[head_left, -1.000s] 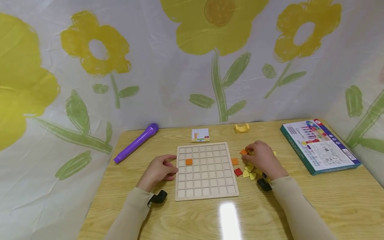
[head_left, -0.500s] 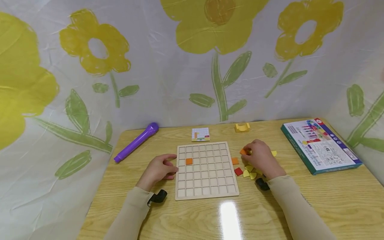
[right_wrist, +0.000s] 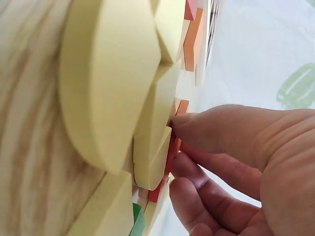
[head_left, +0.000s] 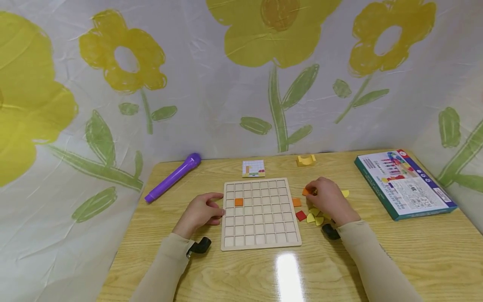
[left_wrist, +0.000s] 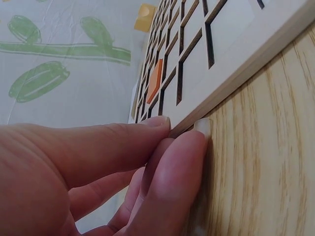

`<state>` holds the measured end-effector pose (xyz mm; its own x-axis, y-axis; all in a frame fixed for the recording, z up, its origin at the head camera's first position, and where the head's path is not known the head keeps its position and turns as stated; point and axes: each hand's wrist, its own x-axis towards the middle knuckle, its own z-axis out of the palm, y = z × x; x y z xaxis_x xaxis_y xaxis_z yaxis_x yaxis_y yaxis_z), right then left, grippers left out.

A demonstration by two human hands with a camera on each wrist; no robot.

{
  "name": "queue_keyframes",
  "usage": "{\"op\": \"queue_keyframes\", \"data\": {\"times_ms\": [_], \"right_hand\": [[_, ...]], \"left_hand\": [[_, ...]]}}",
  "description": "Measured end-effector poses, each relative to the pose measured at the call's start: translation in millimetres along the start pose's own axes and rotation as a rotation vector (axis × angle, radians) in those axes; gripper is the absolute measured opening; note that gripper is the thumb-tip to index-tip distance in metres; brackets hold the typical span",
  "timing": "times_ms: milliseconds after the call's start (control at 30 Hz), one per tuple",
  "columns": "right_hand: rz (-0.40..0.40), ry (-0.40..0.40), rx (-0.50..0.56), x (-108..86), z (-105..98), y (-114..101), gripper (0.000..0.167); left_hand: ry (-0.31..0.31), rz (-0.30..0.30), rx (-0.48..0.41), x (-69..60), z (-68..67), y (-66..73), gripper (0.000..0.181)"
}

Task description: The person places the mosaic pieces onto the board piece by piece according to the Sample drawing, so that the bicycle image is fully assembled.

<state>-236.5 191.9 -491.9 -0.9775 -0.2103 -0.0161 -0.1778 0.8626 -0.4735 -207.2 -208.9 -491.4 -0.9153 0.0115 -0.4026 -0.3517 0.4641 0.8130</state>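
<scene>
The wooden grid board [head_left: 261,246] lies flat, with an orange tile [head_left: 239,202] in one cell near its upper left. Against the board's left edge rest the fingertips of my left hand [head_left: 200,212], which also touch its rim [left_wrist: 221,98] in the left wrist view. To the right of the board, my right hand [head_left: 332,199] pinches another orange tile [head_left: 305,191] between thumb and fingers. Beneath and beside that hand lie yellow pieces [head_left: 310,218]. A red tile [head_left: 301,215] and an orange tile [head_left: 297,202] sit by the board's right edge.
Behind the board are a small patterned card [head_left: 253,168] and a yellow notched block [head_left: 306,160]. A purple microphone-shaped object [head_left: 172,178] lies at the back left, and a flat printed box [head_left: 405,184] at the right. A flower-printed sheet [head_left: 211,105] hangs behind the table.
The head view has shifted slightly. My right hand has moved a little left since the first frame, still at the orange tile; my left hand stays at the board's edge.
</scene>
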Motion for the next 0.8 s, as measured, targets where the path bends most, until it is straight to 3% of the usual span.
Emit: {"op": "queue_keyframes", "data": {"times_ms": [400,800], "right_hand": [[-0.033,-0.035,0.093,-1.7,-2,-11,0.026],[-0.171,-0.092,0.15,21.2,31,-84,0.023]], "left_hand": [[0.0,0.01,-0.001,-0.4,1.4,1.2,0.06],[0.007,0.015,-0.012,-1.3,1.0,0.1,0.06]]}}
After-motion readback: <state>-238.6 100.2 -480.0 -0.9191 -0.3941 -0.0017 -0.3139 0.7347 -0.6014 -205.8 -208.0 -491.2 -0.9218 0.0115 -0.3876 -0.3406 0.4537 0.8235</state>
